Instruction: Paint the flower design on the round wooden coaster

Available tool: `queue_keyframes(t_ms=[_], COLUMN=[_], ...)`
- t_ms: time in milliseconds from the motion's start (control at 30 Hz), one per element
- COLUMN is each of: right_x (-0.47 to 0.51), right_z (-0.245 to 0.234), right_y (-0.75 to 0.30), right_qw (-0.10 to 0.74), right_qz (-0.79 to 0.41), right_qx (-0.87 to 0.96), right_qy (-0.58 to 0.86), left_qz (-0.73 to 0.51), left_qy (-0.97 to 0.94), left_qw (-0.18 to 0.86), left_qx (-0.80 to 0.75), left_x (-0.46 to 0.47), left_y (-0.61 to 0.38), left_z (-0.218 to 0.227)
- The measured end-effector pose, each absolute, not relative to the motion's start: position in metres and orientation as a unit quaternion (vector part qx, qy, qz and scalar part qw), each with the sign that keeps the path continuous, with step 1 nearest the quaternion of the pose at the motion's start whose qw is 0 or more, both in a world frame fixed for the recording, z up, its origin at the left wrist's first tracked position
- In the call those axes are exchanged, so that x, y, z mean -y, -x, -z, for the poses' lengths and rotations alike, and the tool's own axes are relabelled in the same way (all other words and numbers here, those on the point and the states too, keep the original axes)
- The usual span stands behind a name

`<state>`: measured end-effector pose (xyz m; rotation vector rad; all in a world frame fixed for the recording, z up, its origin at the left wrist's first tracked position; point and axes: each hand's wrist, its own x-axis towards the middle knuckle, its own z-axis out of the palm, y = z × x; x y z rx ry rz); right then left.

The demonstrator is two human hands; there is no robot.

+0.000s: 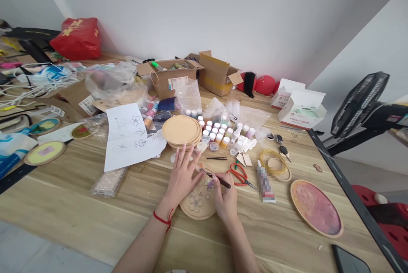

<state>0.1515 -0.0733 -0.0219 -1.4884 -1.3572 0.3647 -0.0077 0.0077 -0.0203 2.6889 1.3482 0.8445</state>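
My right hand (225, 200) is shut on a thin dark-handled paintbrush (221, 181), whose tip sits over a small painted purple patch on a round wooden disc (195, 203). Flower outlines are drawn on that disc. My left hand (182, 175) rests at the disc's upper left with fingers spread, holding nothing. A red string circles my left wrist (163, 218). Just above the hands stand a stack of wooden discs (181, 130) and several small paint jars (213, 133). A small paint pot (200, 167) lies near my left fingertips.
Red-handled scissors (239, 174), a pixelated tube (264, 186), a coil of yellow cord (272, 161) and a painted oval plate (315, 208) lie right. Flower drawings on paper (127, 137) lie left. Cardboard boxes (172, 78) stand behind. The wooden table's edge (350, 201) runs right.
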Motion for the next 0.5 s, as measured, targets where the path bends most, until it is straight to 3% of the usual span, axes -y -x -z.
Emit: queue_keyframes(t_ms=[500], right_x=[0.0703], right_z=[0.0201], right_y=[-0.1555], right_qw=[0.522], right_qz=[-0.135], right_qx=[0.561], right_qy=[0.628], left_qz=[-0.282], left_qy=[-0.861], left_qw=[0.009], left_qx=[-0.424], left_x=[-0.0053], left_y=[0.003], left_z=[0.0214])
